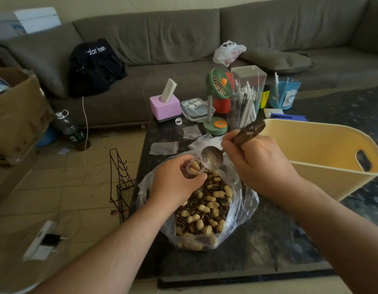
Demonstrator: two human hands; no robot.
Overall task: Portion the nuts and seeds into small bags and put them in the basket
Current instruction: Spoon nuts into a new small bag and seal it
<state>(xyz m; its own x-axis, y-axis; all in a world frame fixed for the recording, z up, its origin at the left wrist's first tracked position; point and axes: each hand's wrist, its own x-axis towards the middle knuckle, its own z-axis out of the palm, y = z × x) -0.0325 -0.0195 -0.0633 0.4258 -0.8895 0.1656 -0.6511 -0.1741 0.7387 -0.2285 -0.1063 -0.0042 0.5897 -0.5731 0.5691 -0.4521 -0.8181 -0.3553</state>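
Left hand [173,179] pinches a small clear bag [194,166] of bumpy peanuts; right hand [260,164] grips a shiny round metal spoon [211,157] by its dark handle, over the crinkly big bag [207,209].

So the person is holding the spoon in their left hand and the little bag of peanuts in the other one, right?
Not quite. The head view shows the spoon gripped in the right hand, by its dark handle. The left hand is the one holding the little bag with peanuts in it, over the big bag of nuts and seeds.
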